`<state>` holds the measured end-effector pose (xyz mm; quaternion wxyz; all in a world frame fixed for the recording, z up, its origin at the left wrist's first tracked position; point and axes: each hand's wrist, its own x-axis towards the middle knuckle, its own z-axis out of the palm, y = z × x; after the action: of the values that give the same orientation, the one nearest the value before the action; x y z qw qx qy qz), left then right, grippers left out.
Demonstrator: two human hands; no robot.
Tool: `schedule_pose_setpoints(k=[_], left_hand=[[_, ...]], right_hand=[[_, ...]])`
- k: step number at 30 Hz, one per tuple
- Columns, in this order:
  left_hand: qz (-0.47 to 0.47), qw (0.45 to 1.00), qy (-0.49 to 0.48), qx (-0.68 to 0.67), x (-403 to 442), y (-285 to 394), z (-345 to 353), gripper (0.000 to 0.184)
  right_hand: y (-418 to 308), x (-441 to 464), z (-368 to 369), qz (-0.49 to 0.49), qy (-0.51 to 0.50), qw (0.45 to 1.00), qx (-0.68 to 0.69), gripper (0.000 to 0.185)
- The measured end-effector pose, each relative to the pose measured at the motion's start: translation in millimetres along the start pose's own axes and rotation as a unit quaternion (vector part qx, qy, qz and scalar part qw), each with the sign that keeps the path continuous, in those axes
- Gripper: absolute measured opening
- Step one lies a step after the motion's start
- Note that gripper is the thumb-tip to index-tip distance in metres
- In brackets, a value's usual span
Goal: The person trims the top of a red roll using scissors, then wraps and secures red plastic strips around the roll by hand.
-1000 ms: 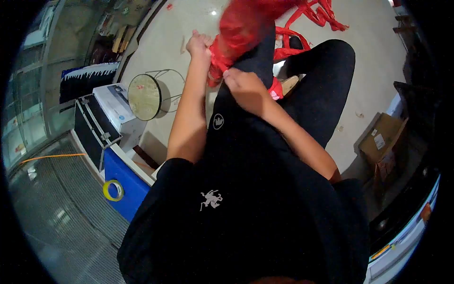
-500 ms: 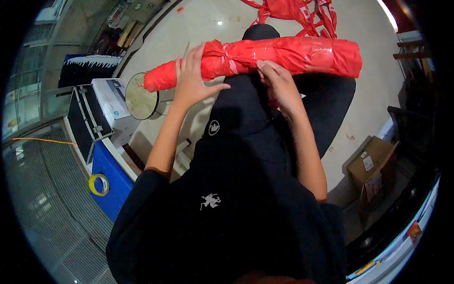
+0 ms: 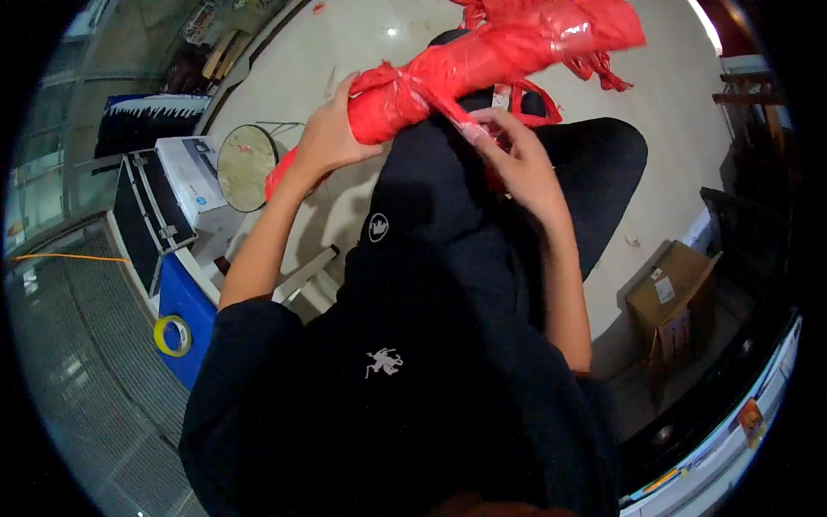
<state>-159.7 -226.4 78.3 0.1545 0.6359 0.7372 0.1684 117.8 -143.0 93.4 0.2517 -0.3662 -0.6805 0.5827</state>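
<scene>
A long roll wrapped in red plastic (image 3: 508, 56) with clear tape on it lies slantwise over my knee, its right end raised. My left hand (image 3: 332, 133) is wrapped around its left part, hiding some of it. A twisted strip of red plastic (image 3: 448, 105) runs from a cinched band on the roll down to my right hand (image 3: 521, 164). The right fingers are closed on the strip's end, just below the roll. Behind the roll, more loose red plastic (image 3: 599, 73) with thin loops shows in part.
At the left stand a round stool (image 3: 247, 168), a white printer box (image 3: 194, 172), a black case (image 3: 142, 211) and a blue box (image 3: 191, 314) with a tape roll (image 3: 172, 336) at its edge. An open cardboard box (image 3: 672, 293) sits on the floor at right.
The roll has tilted, its right end swinging up and away and its left end lowering. My left hand has closed around it. My right hand has drawn the red strip away from the roll.
</scene>
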Motion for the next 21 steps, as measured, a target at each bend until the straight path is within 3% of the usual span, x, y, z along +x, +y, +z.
schedule_pose_setpoints(k=[2, 3, 5, 6, 8, 9, 10, 12, 13, 16, 17, 19, 20, 21], left_hand=[[-0.097, 0.99, -0.069, -0.073, 0.4, 11.7, -16.5, 0.092], [-0.097, 0.99, -0.069, -0.072, 4.9, 6.9, -19.7, 0.092], [-0.052, 0.947, -0.204, -0.244, 14.1, -7.9, -26.3, 0.078], [-0.053, 0.947, -0.201, -0.244, 14.2, -3.2, -29.5, 0.078], [-0.167, 0.82, -0.275, -0.473, 15.0, 9.8, -34.4, 0.066], [-0.214, 0.777, -0.28, -0.521, 10.2, 12.0, -32.5, 0.061], [-0.213, 0.779, -0.279, -0.519, 5.7, 9.3, -29.0, 0.061], [-0.294, 0.601, -0.398, -0.628, -1.6, 1.7, -18.0, 0.062], [-0.269, 0.522, -0.441, -0.679, -6.3, 0.5, -11.8, 0.065], [-0.232, 0.499, -0.494, -0.673, -2.0, -0.2, -10.3, 0.066], [-0.223, 0.518, -0.502, -0.656, 1.7, -3.7, -17.4, 0.067], [-0.184, 0.735, -0.417, -0.503, 14.4, -13.2, -32.3, 0.071], [-0.185, 0.736, -0.417, -0.501, 30.4, -3.3, -52.9, 0.071], [-0.23, 0.794, -0.509, -0.24, 51.3, 16.3, -79.3, 0.082]], right_hand=[[1.4, 6.8, -5.9, 0.012, -0.014, 0.999, 0.051, 0.024], [3.4, 10.0, -6.5, 0.044, -0.01, 0.998, 0.048, 0.022], [5.5, 24.4, -2.3, 0.055, -0.021, 0.996, 0.066, 0.022], [5.4, 32.4, 1.1, 0.066, -0.029, 0.994, 0.083, 0.021], [8.1, 44.3, 9.9, 0.043, -0.027, 0.991, 0.125, 0.022], [9.8, 48.3, 9.8, 0.071, -0.023, 0.983, 0.168, 0.024], [12.2, 51.4, 9.2, 0.1, -0.017, 0.972, 0.21, 0.026], [16.5, 53.9, 2.2, 0.109, 0.003, 0.963, 0.246, 0.034], [17.9, 50.9, -1.0, 0.146, 0.034, 0.962, 0.226, 0.037], [23.8, 40.5, -3.1, 0.211, 0.039, 0.952, 0.217, 0.043], [26.1, 42.6, 0.1, 0.212, 0.037, 0.96, 0.176, 0.041], [27.4, 45.1, 5.9, 0.228, 0.026, 0.964, 0.134, 0.035], [29.1, 48.5, 5.9, 0.227, 0.026, 0.964, 0.136, 0.035], [33.1, 50.9, 1.8, 0.217, 0.022, 0.965, 0.145, 0.034]])
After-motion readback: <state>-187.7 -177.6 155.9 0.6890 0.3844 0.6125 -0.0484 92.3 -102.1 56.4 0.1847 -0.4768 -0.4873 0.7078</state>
